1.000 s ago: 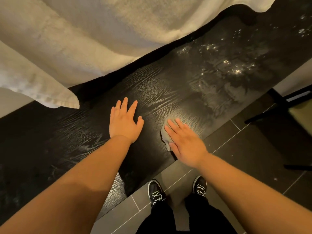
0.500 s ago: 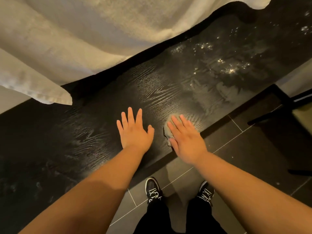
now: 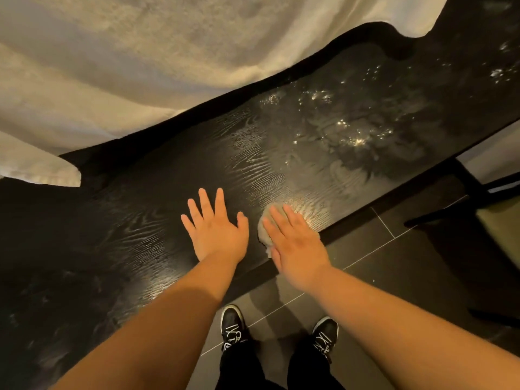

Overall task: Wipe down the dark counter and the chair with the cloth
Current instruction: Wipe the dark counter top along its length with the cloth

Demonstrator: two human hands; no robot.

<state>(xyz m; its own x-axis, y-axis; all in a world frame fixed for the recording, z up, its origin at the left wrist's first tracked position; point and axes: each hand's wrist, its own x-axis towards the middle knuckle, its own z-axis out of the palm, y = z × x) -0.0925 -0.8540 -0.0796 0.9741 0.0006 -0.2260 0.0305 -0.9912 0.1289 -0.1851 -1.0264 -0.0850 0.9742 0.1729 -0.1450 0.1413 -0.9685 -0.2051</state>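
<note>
The dark wood-grain counter (image 3: 157, 209) runs diagonally across the view, with wet streaks and glinting droplets toward its right end. My left hand (image 3: 215, 230) lies flat on it with fingers spread. Just to its right, my right hand (image 3: 295, 243) presses flat with straight fingers on a small grey cloth (image 3: 264, 229) near the counter's front edge; most of the cloth is hidden under the palm. Part of the chair (image 3: 495, 218), dark frame and pale seat, shows at the right edge.
A large white towel or sheet (image 3: 140, 66) hangs over the counter's far side and covers the upper left. Dark floor tiles (image 3: 394, 271) lie below the counter, with my two black shoes (image 3: 233, 325) standing close to its edge.
Both hands have shifted rightward along the counter, and the right hand has slid the cloth closer to the front edge. My feet have stepped to the right too.
</note>
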